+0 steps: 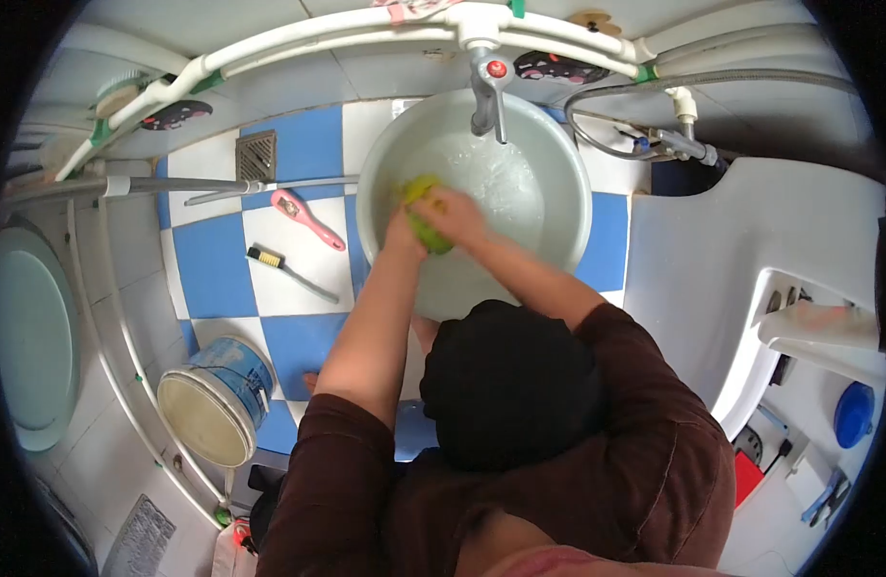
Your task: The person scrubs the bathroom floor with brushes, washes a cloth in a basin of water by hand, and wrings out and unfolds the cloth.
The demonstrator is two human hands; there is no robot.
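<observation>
Over the left side of a large pale basin [580, 207], my left hand [405, 227] and my right hand [451, 215] are closed on a bunched yellow-green cloth [430, 231]. The cloth sits between both hands, and motion blurs it along with my right fingers. Shallow, rippled water [496, 178] shows in the basin. Above its far rim is a metal tap [487, 91] with a red-marked handle. My fingertips are partly hidden by the cloth.
A pink brush [308, 219] and a scrubbing brush [291, 272] lie on the blue-and-white tiles left of the basin. A bucket [217, 399] stands at lower left. White pipes [337, 38] cross the back wall. A washbasin [693, 250] is on the right.
</observation>
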